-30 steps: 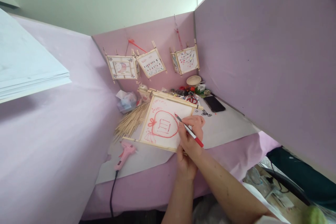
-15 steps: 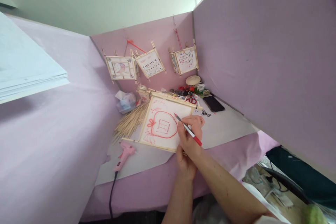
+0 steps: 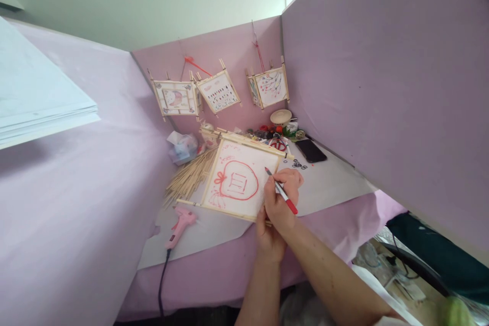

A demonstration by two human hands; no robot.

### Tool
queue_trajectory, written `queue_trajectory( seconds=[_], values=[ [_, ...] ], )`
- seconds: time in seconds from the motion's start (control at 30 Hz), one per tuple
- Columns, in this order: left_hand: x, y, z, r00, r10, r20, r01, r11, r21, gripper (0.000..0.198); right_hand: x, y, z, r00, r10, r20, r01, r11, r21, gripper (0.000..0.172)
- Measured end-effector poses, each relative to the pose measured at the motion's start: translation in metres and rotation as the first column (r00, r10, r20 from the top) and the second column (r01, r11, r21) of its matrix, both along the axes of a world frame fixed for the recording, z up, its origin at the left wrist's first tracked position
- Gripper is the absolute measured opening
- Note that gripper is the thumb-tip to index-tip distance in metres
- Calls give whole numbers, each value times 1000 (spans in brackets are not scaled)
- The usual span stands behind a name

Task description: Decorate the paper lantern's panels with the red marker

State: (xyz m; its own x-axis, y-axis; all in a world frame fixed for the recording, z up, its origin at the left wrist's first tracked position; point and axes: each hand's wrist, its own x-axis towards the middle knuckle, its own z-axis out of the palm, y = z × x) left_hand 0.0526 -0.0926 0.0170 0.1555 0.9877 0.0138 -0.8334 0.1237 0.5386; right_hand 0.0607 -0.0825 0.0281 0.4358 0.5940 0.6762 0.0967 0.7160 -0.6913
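Observation:
My right hand (image 3: 283,193) pinches a red marker pen (image 3: 284,193), its tip close to the right part of a white paper panel. The panel belongs to a lantern (image 3: 250,204) framed with thin wooden sticks and carries a red round outline, a bow and marks inside it. Whether the tip touches the paper I cannot tell. Below, my left hand (image 3: 269,239) grips the lantern's near right corner; my right wrist partly hides it.
A pink glue gun (image 3: 182,225) with a black cord lies at the left, below a heap of wooden sticks (image 3: 189,175). Behind are a tissue pack (image 3: 183,148), red-handled scissors (image 3: 278,143), black rings (image 3: 298,164) and a phone (image 3: 311,151). Decorated lanterns (image 3: 219,92) hang at the back.
My right hand and the marker have shifted a little to the right, away from the round outline. A small red mark shows where the tip was. My left hand stays put.

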Motion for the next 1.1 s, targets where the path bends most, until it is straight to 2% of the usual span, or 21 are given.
queue_trajectory(
  seconds=[0.27, 0.43, 0.63, 0.77, 0.87, 1.0, 1.1],
  values=[
    [-2, 2, -4, 999, -40, 13, 40, 999, 34, 46, 33, 24, 23, 969, -246, 38, 245, 969, 26, 11],
    [-1, 2, -2, 998, -60, 11, 60, 997, 51, 47, 31, 22, 30, 950, -298, 87, 294, 954, 62, 10],
    [-2, 0, -1, 999, -36, -11, 36, 998, -42, 47, 34, 21, 36, 934, -336, 121, 322, 939, 120, 9],
    [-2, 1, -5, 997, -41, 65, 48, 993, -106, 35, 41, 23, 44, 925, -351, 147, 326, 930, 172, 11],
    [-2, 3, -10, 994, -18, 110, 30, 993, -113, 26, 54, 28, 54, 912, -342, 228, 287, 927, 243, 14],
    [-4, 3, -11, 992, -38, 121, 41, 999, -22, 28, 82, 38, 69, 859, -336, 386, 175, 901, 396, 16],
    [-6, 4, -9, 990, -62, 129, 57, 997, 47, 29, 102, 44, 75, 867, -306, 394, 134, 904, 406, 13]
  ],
)
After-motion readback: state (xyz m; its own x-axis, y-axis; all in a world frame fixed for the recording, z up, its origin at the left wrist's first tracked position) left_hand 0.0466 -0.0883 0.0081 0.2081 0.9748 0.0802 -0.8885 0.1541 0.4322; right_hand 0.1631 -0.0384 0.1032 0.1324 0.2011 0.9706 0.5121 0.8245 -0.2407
